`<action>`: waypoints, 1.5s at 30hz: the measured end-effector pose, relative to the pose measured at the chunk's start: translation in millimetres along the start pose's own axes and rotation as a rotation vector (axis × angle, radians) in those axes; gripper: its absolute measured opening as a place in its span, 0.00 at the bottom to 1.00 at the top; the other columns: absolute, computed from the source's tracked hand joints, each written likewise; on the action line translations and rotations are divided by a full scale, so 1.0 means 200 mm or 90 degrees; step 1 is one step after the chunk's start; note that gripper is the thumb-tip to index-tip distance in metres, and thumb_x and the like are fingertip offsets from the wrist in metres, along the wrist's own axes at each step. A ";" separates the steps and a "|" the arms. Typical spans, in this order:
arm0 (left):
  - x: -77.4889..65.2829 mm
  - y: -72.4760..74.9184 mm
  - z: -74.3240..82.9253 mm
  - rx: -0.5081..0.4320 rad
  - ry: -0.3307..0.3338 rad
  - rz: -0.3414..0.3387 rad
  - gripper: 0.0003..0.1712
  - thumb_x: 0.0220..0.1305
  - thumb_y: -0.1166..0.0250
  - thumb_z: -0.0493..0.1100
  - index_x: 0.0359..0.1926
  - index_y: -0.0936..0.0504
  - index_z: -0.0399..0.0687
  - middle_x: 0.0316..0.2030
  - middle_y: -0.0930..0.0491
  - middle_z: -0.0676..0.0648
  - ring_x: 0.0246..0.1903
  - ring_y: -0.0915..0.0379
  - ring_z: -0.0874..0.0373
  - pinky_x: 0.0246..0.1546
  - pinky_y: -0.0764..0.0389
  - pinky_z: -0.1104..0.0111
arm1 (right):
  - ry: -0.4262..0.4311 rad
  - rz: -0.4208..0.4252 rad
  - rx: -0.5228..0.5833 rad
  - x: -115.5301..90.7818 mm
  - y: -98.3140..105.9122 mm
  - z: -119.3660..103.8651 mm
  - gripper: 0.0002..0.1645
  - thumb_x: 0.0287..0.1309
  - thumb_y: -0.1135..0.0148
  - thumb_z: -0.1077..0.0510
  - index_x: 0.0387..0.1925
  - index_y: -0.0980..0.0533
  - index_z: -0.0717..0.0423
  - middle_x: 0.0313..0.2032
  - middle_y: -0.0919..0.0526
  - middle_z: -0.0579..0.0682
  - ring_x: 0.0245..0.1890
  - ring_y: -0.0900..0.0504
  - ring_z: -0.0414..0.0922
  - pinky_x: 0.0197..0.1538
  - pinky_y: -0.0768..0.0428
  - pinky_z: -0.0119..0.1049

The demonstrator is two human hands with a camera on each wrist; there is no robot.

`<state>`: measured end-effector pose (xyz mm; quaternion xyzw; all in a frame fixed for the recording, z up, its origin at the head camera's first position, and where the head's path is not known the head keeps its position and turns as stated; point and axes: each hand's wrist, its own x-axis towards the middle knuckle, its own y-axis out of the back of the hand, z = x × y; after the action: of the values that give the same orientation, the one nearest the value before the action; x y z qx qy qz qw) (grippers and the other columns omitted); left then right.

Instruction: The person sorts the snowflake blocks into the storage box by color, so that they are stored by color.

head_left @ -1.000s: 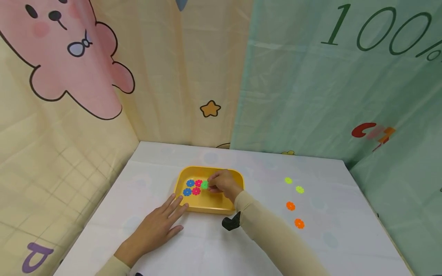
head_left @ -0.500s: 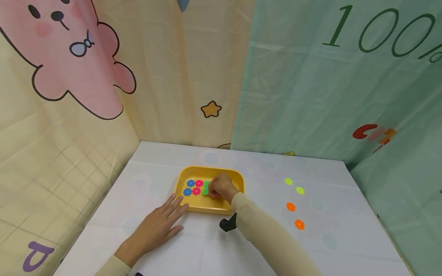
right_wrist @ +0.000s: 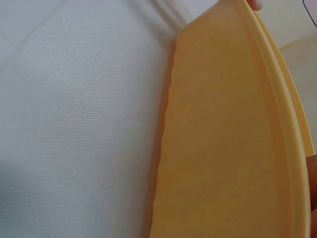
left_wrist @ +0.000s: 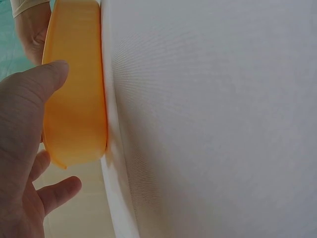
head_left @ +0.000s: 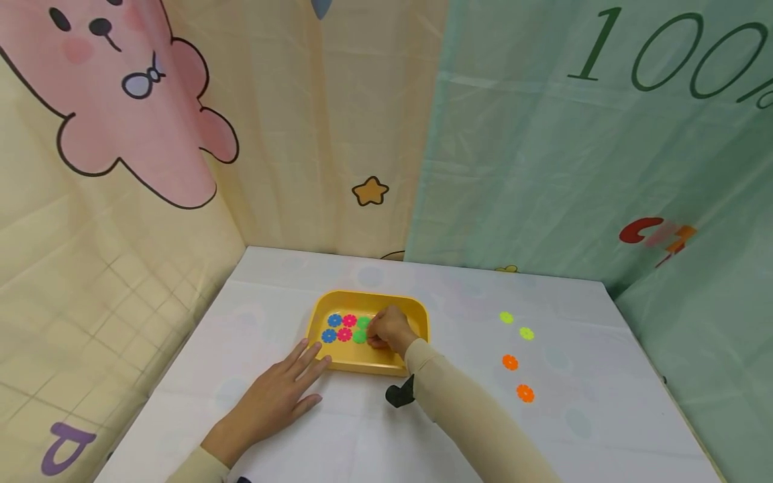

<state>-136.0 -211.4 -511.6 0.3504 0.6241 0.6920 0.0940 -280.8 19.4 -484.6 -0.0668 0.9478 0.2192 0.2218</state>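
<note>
A yellow tray (head_left: 386, 367) stands on the table. In it, two blue snowflake discs (head_left: 329, 336), two pink ones (head_left: 344, 335) and two green snowflake discs (head_left: 359, 337) make two short rows. My right hand (head_left: 391, 330) reaches over the tray's near right side, fingers curled down, and pinches the lower green disc at its right edge; its fingertips are partly hidden. My left hand (head_left: 272, 404) lies with straight, spread fingers at the tray's near left corner. In the left wrist view its thumb (left_wrist: 52, 78) overlaps the tray's outer wall (left_wrist: 77, 114).
Two yellow snowflake discs (head_left: 527, 333) and two orange ones (head_left: 525, 393) lie apart on the white tabletop (head_left: 435, 429) to the right of the tray. Printed curtains (head_left: 326, 134) hang behind and beside the table.
My right hand has moved slightly nearer within the tray, and a second green disc now shows below the first. The left hand has stayed at the tray's corner.
</note>
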 end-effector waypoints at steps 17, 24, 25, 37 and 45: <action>0.00 -0.01 0.00 0.006 0.000 0.001 0.41 0.59 0.25 0.57 0.71 0.26 0.50 0.71 0.31 0.39 0.72 0.38 0.39 0.52 0.17 0.52 | 0.091 -0.047 0.032 -0.03 0.14 0.01 0.04 0.59 0.35 0.70 0.36 0.19 0.69 0.25 0.18 0.55 0.21 0.21 0.44 0.35 0.12 0.37; 0.00 -0.01 -0.01 0.012 0.004 -0.005 0.42 0.59 0.26 0.57 0.71 0.27 0.51 0.72 0.31 0.40 0.73 0.39 0.40 0.53 0.17 0.52 | 0.102 -0.022 0.024 -0.06 0.30 -0.04 0.04 0.61 0.34 0.67 0.38 0.18 0.66 0.30 0.16 0.54 0.24 0.17 0.44 0.37 0.12 0.37; 0.00 -0.01 0.00 0.010 0.004 -0.005 0.42 0.59 0.26 0.57 0.71 0.27 0.51 0.72 0.31 0.40 0.73 0.39 0.40 0.53 0.17 0.52 | 0.101 -0.019 0.026 -0.06 0.33 -0.05 0.05 0.62 0.34 0.67 0.39 0.18 0.66 0.30 0.16 0.55 0.24 0.17 0.44 0.37 0.12 0.37; 0.00 -0.01 0.01 0.003 -0.001 0.011 0.42 0.58 0.24 0.56 0.71 0.27 0.49 0.71 0.31 0.39 0.72 0.37 0.38 0.52 0.17 0.52 | 0.097 0.028 0.073 -0.08 0.64 -0.04 0.11 0.65 0.35 0.64 0.46 0.19 0.66 0.35 0.15 0.57 0.29 0.15 0.46 0.38 0.12 0.34; 0.00 0.00 0.01 0.002 -0.004 0.015 0.43 0.57 0.24 0.56 0.71 0.27 0.49 0.71 0.31 0.39 0.71 0.37 0.38 0.51 0.16 0.52 | 0.067 0.060 0.085 -0.06 0.84 0.03 0.12 0.65 0.35 0.63 0.48 0.20 0.64 0.41 0.15 0.60 0.31 0.15 0.45 0.38 0.13 0.33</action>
<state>-135.5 -209.5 -511.9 0.3600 0.6206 0.6911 0.0874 -305.9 173.5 -419.0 -0.0186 0.9727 0.1617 0.1652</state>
